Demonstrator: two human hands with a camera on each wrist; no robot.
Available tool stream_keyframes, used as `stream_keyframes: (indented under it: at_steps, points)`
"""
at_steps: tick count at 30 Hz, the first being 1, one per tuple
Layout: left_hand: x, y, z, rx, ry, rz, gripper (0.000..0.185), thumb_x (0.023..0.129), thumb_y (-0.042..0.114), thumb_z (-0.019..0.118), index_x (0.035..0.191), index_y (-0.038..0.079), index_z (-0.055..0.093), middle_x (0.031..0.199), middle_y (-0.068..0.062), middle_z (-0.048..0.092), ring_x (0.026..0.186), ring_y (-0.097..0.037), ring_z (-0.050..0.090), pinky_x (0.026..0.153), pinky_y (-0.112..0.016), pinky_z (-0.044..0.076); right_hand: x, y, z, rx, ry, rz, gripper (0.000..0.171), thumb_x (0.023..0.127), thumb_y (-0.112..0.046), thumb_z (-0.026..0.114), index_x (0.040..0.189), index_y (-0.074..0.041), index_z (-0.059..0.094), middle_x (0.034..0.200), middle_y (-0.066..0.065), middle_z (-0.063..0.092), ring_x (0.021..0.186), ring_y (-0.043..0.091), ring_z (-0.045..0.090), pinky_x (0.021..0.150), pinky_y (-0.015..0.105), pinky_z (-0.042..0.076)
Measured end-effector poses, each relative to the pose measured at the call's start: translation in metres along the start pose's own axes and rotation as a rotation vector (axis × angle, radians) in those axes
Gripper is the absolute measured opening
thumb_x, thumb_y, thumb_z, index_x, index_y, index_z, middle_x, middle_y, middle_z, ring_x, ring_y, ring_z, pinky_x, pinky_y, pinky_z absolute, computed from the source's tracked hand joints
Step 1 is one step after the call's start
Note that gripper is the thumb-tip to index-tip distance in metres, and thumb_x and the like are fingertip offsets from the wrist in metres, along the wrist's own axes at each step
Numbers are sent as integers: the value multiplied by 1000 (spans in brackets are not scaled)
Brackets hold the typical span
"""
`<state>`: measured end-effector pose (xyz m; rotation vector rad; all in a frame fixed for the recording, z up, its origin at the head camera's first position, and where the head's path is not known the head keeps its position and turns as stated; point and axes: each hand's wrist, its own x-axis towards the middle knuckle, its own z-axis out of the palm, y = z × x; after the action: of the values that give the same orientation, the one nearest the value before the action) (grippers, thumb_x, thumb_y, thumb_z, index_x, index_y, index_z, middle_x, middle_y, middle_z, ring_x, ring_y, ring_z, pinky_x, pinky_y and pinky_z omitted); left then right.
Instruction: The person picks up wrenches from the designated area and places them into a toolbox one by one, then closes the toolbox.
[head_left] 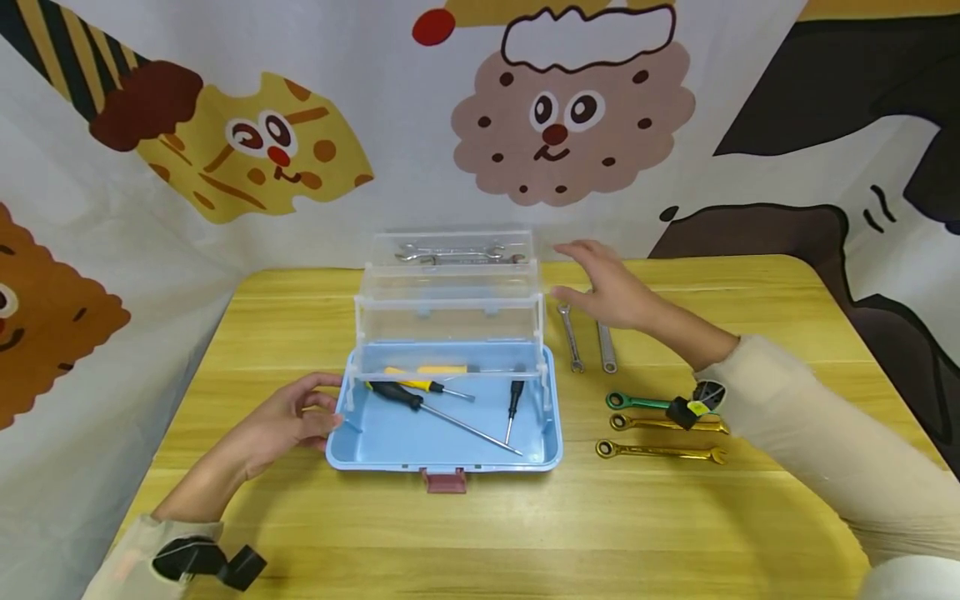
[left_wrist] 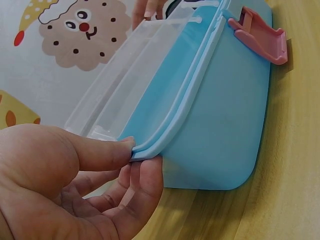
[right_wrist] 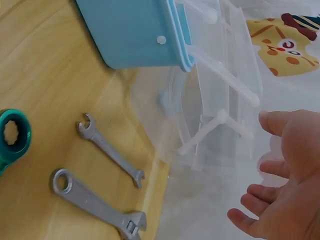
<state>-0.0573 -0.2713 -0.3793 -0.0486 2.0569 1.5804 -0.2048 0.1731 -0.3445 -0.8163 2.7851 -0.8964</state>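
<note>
A light blue toolbox [head_left: 405, 437] stands with its clear tiered trays [head_left: 450, 321] raised at the back. My left hand [head_left: 288, 421] pinches the box's left rim between thumb and fingers, as the left wrist view shows up close. Beside the upper trays, on their right, my right hand [head_left: 611, 283] is held in the air with fingers spread and nothing in it. Two silver wrenches [head_left: 457, 252] lie in the top tray. Inside the box are a long black screwdriver [head_left: 396, 394], a small black screwdriver [head_left: 514, 402] and yellow-handled tools [head_left: 423, 384], partly behind the trays.
Right of the box lie a small open-ended wrench [right_wrist: 112, 152] and an adjustable wrench [right_wrist: 90, 201]. Nearer the front are a green ratchet wrench [head_left: 637, 402] and two gold wrenches [head_left: 645, 452]. A pink latch [head_left: 445, 482] hangs at the box front. Patterned cloth hangs behind the table.
</note>
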Motion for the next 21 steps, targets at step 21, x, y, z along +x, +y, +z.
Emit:
stream_keyframes:
  at_steps: [21]
  points:
    - [-1, 3, 1, 7, 0, -15, 57, 99, -1, 61, 149, -8, 33, 107, -12, 54, 85, -21, 64, 72, -35, 60, -52, 30, 36, -63, -89, 291, 82, 98, -22, 71, 153, 15, 23, 148, 42, 32, 137, 57, 32, 108, 67, 37]
